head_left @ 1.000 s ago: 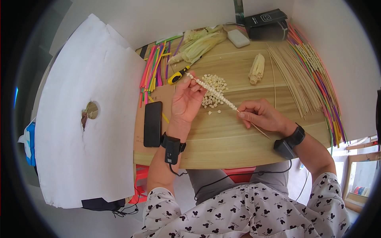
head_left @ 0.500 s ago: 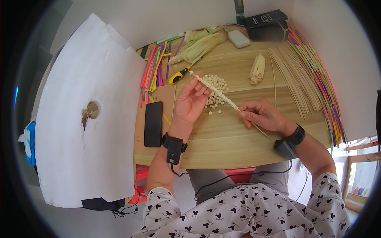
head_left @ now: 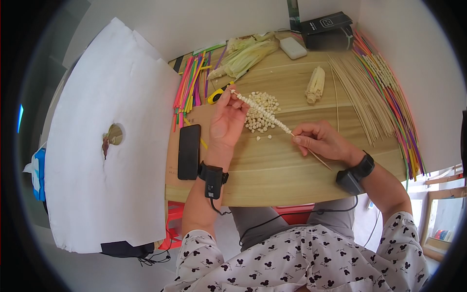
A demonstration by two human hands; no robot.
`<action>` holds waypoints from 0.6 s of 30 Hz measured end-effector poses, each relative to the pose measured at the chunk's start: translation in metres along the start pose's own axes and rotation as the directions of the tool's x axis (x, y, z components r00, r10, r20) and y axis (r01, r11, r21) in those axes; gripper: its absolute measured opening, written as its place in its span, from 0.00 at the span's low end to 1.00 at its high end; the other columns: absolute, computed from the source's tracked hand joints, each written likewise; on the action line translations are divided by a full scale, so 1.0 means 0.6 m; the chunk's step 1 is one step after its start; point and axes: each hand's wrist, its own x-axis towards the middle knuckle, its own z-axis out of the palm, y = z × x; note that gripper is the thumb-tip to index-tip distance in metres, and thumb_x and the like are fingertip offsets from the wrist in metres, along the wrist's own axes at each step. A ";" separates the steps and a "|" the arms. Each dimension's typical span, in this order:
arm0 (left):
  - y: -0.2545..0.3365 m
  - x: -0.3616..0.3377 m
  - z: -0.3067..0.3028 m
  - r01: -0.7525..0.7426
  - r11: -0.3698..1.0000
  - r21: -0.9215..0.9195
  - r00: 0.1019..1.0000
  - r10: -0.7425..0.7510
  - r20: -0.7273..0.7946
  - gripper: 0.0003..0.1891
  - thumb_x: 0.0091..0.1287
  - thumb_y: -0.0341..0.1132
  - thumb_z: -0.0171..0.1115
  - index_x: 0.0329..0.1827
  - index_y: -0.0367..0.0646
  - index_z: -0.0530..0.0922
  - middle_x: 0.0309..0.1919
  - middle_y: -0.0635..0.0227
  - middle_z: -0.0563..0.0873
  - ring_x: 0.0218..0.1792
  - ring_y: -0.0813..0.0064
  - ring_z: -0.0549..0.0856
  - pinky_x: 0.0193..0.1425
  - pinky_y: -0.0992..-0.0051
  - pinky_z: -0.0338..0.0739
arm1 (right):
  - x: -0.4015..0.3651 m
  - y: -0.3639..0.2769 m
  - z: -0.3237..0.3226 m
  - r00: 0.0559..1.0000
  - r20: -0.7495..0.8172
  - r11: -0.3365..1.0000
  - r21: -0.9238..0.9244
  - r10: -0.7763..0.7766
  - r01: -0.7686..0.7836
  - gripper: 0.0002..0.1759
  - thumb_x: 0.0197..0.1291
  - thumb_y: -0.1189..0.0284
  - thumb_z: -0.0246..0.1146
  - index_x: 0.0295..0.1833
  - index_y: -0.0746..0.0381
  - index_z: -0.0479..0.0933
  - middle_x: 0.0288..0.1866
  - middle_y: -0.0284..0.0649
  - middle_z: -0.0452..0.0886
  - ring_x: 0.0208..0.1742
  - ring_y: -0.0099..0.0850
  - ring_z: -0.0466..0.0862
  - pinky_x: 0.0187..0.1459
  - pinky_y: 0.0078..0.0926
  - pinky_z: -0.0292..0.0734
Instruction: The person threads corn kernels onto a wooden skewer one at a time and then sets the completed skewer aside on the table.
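A thin wooden skewer [head_left: 318, 159] slants across the middle of the view, strung with a row of pale corn kernels [head_left: 265, 114] along its upper part. My right hand [head_left: 321, 140] pinches the stick just below the lowest kernel, and its bare end sticks out toward the lower right. At the upper end, the thumb and fingers of my left hand [head_left: 226, 119] close around the tip, where a kernel shows between them. Beneath the skewer lies a pile of loose kernels [head_left: 262, 101] on the wooden table [head_left: 287, 180].
A partly stripped corn cob [head_left: 315, 85] lies behind the pile, near bare skewers [head_left: 360, 100] and colored sticks [head_left: 411, 141]. To the left are a phone [head_left: 188, 152], colored strips [head_left: 187, 87] and a yellow-black screwdriver [head_left: 217, 95]. Corn husks [head_left: 250, 56] and a white case [head_left: 293, 47] sit at the back.
My left hand has moved slightly left and its fingers have slid up to the skewer's upper tip. My right hand and the skewer have hardly moved.
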 end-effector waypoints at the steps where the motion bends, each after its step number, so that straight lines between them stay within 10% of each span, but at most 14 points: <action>1: 0.001 0.000 -0.001 -0.012 1.000 0.009 1.000 0.012 -0.004 0.15 0.69 0.31 0.60 0.57 0.37 0.75 0.34 0.74 0.80 0.33 0.81 0.76 0.49 0.74 0.75 | 0.000 0.000 0.000 1.000 -0.001 1.000 -0.007 0.002 -0.002 0.10 0.71 0.70 0.56 0.42 0.66 0.76 0.23 0.26 0.73 0.26 0.13 0.69 0.31 0.14 0.65; 18: -0.012 -0.005 -0.001 0.077 0.997 0.010 0.996 -0.078 0.039 0.12 0.70 0.32 0.60 0.54 0.42 0.78 0.29 0.74 0.79 0.32 0.80 0.75 0.48 0.71 0.73 | 0.001 0.003 -0.002 1.000 -0.011 0.999 -0.033 0.012 -0.012 0.10 0.71 0.70 0.56 0.41 0.66 0.76 0.21 0.26 0.72 0.25 0.13 0.68 0.30 0.14 0.64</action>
